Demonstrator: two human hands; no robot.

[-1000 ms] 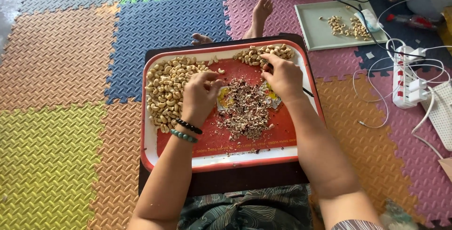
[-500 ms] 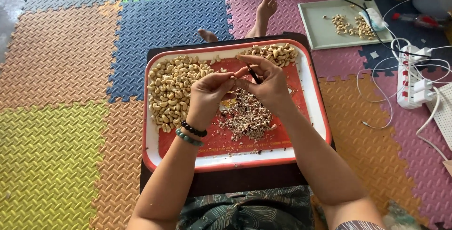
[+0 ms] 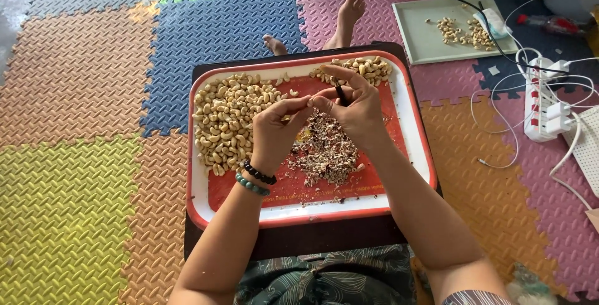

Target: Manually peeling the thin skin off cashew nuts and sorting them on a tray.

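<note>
Red-and-white tray (image 3: 412, 136) on a dark low table (image 3: 299, 239), seen from above. Left hand (image 3: 274, 131) and right hand (image 3: 354, 113) meet over the tray's middle, fingertips pinched together on a cashew nut (image 3: 310, 100); the right hand also grips a thin dark tool (image 3: 340, 95). Peeled cashews (image 3: 226, 121) lie heaped along the tray's left edge, a smaller pile (image 3: 360, 69) at its far right corner, and brown skin scraps (image 3: 326, 149) at its centre, below the hands.
</note>
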